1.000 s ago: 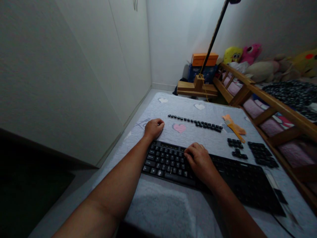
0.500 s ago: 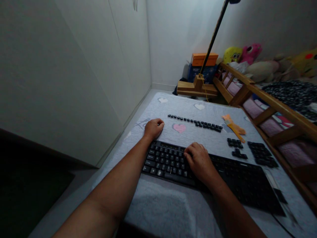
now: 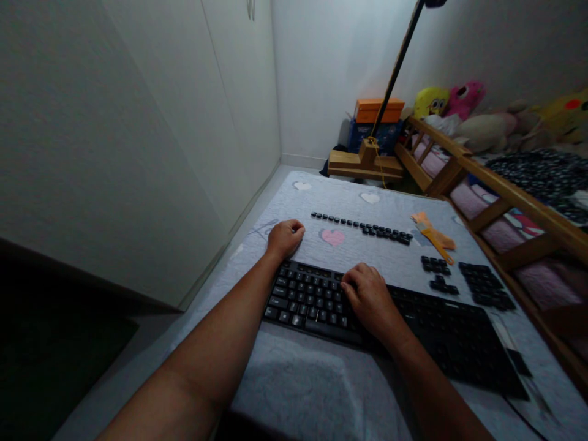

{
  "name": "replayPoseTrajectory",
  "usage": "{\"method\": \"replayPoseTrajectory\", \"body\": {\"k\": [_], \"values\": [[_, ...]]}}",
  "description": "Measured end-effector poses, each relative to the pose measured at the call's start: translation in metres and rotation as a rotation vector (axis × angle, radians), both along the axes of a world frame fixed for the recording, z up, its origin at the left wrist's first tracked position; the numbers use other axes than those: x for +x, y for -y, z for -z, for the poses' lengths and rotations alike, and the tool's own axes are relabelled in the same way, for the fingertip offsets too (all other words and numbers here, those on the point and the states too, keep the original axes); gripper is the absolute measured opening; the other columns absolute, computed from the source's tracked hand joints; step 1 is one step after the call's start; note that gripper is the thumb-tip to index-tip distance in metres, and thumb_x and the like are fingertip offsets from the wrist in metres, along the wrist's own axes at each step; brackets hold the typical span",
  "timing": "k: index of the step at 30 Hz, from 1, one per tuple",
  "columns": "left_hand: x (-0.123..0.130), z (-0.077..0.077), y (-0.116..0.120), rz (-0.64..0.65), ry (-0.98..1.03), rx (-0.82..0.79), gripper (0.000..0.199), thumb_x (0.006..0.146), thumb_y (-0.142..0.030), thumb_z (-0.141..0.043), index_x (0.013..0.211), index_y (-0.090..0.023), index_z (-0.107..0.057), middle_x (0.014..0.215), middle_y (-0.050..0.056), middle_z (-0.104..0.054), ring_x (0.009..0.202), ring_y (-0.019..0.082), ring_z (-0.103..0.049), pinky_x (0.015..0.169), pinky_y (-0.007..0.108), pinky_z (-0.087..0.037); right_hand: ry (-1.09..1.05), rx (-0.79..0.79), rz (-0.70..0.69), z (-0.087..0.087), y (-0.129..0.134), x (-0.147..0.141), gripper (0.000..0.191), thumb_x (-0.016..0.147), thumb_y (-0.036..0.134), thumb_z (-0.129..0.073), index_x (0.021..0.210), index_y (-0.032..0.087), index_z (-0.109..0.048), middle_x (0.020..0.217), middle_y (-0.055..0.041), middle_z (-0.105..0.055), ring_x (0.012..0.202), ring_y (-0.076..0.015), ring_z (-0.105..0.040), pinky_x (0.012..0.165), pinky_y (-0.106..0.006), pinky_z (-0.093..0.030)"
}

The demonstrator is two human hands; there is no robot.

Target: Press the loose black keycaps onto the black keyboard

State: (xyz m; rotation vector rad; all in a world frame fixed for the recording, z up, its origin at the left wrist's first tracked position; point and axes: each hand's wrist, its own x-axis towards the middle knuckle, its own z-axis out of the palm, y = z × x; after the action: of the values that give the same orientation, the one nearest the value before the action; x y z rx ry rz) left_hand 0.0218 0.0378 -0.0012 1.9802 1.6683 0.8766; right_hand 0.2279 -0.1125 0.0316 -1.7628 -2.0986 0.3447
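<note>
A black keyboard (image 3: 312, 300) lies slanted on the cloth-covered table, with keycaps on its left part and bare key positions on the right part. My right hand (image 3: 367, 294) rests on its middle, thumb and fingers bent together at the top rows; whatever is under the fingertips is hidden. Just beyond the keyboard's far left corner, my left hand (image 3: 285, 237) lies on the cloth with its fingers curled in, and I cannot make out what is in them. A long row of loose black keycaps (image 3: 349, 223) stretches beyond the keyboard, doubled at its right end.
More loose keycaps sit in groups (image 3: 435, 265) and a larger block (image 3: 487, 286) at the right. An orange-handled brush (image 3: 436, 244) lies on an orange cloth (image 3: 445, 239). A wooden bed rail (image 3: 500, 199) borders the right side; a white cabinet (image 3: 184, 153) stands left.
</note>
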Motion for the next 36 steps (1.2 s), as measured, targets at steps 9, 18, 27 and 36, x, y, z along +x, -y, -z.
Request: {"method": "replayPoseTrajectory", "body": {"k": [9,18,27,36], "values": [[0.0001,-0.0013,0.0004,0.002,-0.006,-0.004,0.023,0.082,-0.031,-0.054,0.086,-0.02,-0.073,0.088,0.003,-0.074,0.08,0.017,-0.065,0.076,0.027,-0.048,-0.056,0.001,0.015,0.0014,-0.0003,0.0011,0.008,0.084,0.017,-0.055,0.077,0.02,-0.057,0.085,-0.0054,-0.058,0.085,-0.0213,-0.051,0.08,-0.035,-0.039],[0.0005,-0.0027,0.0011,0.0,-0.007,0.0,0.023,0.081,-0.031,-0.053,0.085,-0.021,-0.073,0.089,0.004,-0.074,0.081,0.018,-0.065,0.076,0.027,-0.047,-0.016,-0.008,0.01,0.0021,-0.0009,0.0014,0.01,0.086,0.019,-0.053,0.079,0.02,-0.06,0.087,-0.0064,-0.059,0.087,-0.0215,-0.051,0.081,-0.035,-0.038],[0.0006,-0.0026,0.001,-0.006,-0.004,-0.02,0.022,0.081,-0.032,-0.054,0.085,-0.021,-0.073,0.089,0.003,-0.075,0.083,0.018,-0.065,0.077,0.026,-0.047,0.028,0.012,0.003,0.0022,-0.0011,0.0002,0.011,0.087,0.019,-0.051,0.079,0.021,-0.059,0.087,-0.0063,-0.059,0.087,-0.0217,-0.051,0.081,-0.035,-0.038],[0.0006,-0.0026,0.0011,-0.001,-0.013,-0.009,0.022,0.082,-0.031,-0.054,0.085,-0.021,-0.073,0.09,0.003,-0.075,0.084,0.018,-0.065,0.077,0.026,-0.047,0.016,0.002,-0.006,0.002,-0.0015,0.0003,0.01,0.087,0.019,-0.051,0.081,0.021,-0.059,0.088,-0.0062,-0.06,0.088,-0.0216,-0.051,0.08,-0.035,-0.037]]}}
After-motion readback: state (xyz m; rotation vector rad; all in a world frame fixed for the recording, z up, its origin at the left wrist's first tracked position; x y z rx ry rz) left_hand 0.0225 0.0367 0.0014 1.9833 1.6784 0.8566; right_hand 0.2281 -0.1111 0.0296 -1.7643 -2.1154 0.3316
